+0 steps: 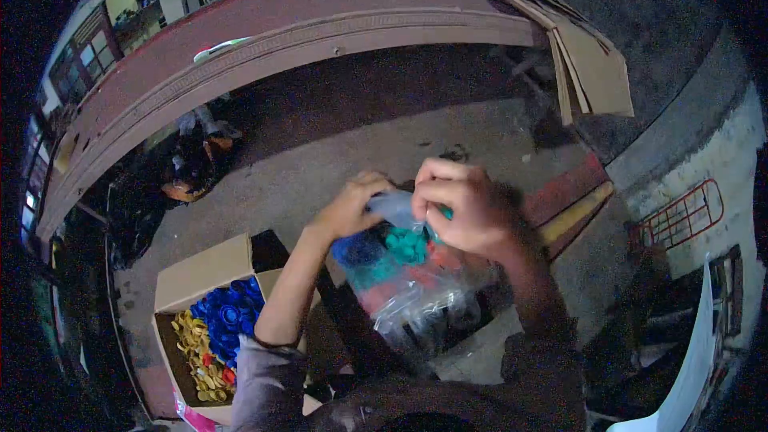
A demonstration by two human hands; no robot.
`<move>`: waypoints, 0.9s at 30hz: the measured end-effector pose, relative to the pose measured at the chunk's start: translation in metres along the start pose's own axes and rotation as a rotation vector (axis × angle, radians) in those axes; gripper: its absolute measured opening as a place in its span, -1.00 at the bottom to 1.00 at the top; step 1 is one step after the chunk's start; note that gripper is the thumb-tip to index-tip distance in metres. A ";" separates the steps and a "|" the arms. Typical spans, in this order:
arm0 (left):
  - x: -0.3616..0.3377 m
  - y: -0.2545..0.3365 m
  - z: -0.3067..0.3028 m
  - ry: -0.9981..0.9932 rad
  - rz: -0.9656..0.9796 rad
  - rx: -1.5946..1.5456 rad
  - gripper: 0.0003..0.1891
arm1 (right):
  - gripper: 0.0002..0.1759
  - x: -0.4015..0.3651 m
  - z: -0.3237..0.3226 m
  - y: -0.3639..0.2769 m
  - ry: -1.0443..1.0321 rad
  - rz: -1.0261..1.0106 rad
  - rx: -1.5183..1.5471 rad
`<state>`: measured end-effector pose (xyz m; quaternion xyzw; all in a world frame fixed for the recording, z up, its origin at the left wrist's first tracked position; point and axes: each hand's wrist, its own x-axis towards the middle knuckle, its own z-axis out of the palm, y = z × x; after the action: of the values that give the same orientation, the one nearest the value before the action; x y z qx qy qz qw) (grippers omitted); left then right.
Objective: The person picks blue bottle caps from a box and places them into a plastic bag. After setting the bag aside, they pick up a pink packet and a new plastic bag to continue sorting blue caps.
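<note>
A clear plastic bag [398, 206] with its mouth up is between my hands. Bunched green pieces [406, 246], dark blue pieces [358, 249] and red pieces [438, 259] show in and through the plastic; their exact kind is blurred. My left hand [354, 202] is closed on the bag's rim at the left. On the right side, my right hand [458, 206] pinches the rim with curled fingers, and a bit of green shows beside its thumb. Loose clear plastic [424, 308] hangs in folds nearest my body.
An open cardboard box [200, 274] at my left holds blue caps [230, 316], yellow caps [196, 348] and a few red ones. Ahead runs a long reddish table [336, 4] with flattened cardboard [596, 72] at its right end. A red wire rack [684, 212] leans at the right wall.
</note>
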<state>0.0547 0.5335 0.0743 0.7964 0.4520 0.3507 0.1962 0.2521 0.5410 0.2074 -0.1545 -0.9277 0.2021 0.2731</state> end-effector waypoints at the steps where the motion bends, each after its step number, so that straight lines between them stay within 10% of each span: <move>1: 0.011 -0.018 0.009 0.054 0.086 0.069 -0.65 | -0.90 0.000 0.006 0.005 0.009 0.037 -0.010; 6: 0.030 -0.089 0.061 -0.040 0.042 0.116 -0.65 | -0.89 -0.013 0.016 0.029 0.138 -0.104 -0.126; 12: 0.010 -0.085 0.102 0.035 0.042 0.053 -0.62 | -0.96 -0.086 0.034 0.033 0.115 0.440 -0.172; 19: 0.020 -0.053 0.125 -0.208 0.156 -0.029 -0.52 | -0.75 -0.218 0.108 0.022 0.580 0.999 -0.221; 27: -0.001 0.082 0.092 0.141 0.231 -0.207 -0.53 | -0.59 -0.335 0.216 0.067 0.365 0.770 -0.526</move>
<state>0.1702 0.4908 0.0631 0.7919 0.3318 0.4705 0.2033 0.4103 0.4033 -0.1383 -0.5824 -0.7599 0.0172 0.2881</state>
